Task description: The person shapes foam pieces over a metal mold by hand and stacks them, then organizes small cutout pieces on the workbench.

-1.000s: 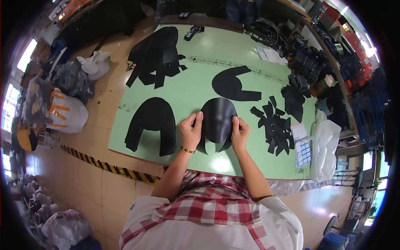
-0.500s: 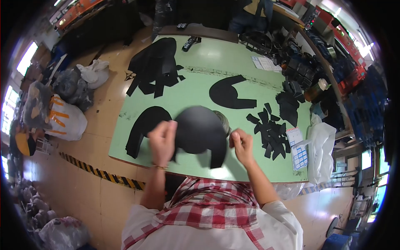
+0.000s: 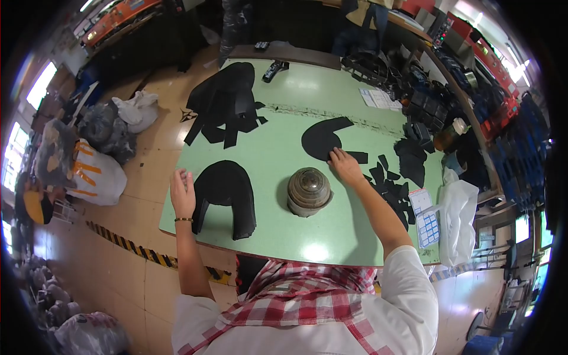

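My left hand [image 3: 183, 192] is beside the left edge of a stack of black U-shaped pieces [image 3: 223, 182] on the near left of the green table. Its fingers are loosely apart, and nothing shows in them. Farther off, my right hand [image 3: 345, 165] reaches out with its fingertips on the lower edge of another flat black U-shaped piece [image 3: 319, 139]; the fingers look stretched out. Between my arms stands a worn, dome-topped metal form [image 3: 309, 190], bare on top. Whether the right fingertips pinch the piece's edge is hard to see.
The green table [image 3: 278, 236] also bears a large black pile [image 3: 222, 100], small black scraps [image 3: 390, 192], and a black-handled tool [image 3: 274, 71]. Printed sheets [image 3: 425, 219] and a white plastic bag [image 3: 458, 219] lie on the right. Another person [image 3: 361, 26] stands beyond the far edge.
The curved black piece between my hands has left the dome and now lies on the left stack. My left hand moved left; my right hand moved forward to the other U-shaped piece.
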`<action>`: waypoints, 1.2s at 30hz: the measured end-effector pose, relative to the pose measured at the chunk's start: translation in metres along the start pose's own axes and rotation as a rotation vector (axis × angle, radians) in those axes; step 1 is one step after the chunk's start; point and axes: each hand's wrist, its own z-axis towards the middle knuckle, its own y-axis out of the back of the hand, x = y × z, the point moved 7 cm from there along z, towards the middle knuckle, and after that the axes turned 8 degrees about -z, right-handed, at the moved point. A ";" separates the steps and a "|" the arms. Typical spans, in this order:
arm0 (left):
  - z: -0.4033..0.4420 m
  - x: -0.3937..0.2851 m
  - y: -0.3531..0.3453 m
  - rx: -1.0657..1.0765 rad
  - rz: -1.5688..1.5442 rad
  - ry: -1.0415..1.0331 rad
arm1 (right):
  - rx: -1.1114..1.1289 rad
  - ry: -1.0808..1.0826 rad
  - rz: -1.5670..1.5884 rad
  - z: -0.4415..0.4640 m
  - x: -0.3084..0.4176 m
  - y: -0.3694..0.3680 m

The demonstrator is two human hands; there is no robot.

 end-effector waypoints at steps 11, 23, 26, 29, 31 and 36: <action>-0.008 -0.123 -0.055 0.170 -0.434 -0.183 | -0.245 -0.132 0.305 0.057 -0.027 0.089; -0.024 -0.220 -0.097 1.084 -1.912 0.372 | -0.219 -0.452 1.456 0.075 0.001 0.234; -0.034 -0.228 -0.100 1.005 -1.800 0.491 | -0.203 -0.420 1.384 0.064 0.015 0.202; -0.036 -0.217 -0.101 0.775 -1.383 0.382 | -0.246 -0.538 1.249 0.047 0.027 0.187; -0.036 -0.208 -0.102 0.540 -1.185 0.233 | -0.359 -0.551 1.178 0.041 0.035 0.184; -0.048 -0.178 -0.106 0.142 -0.743 0.075 | -0.332 -0.698 1.139 0.027 0.043 0.169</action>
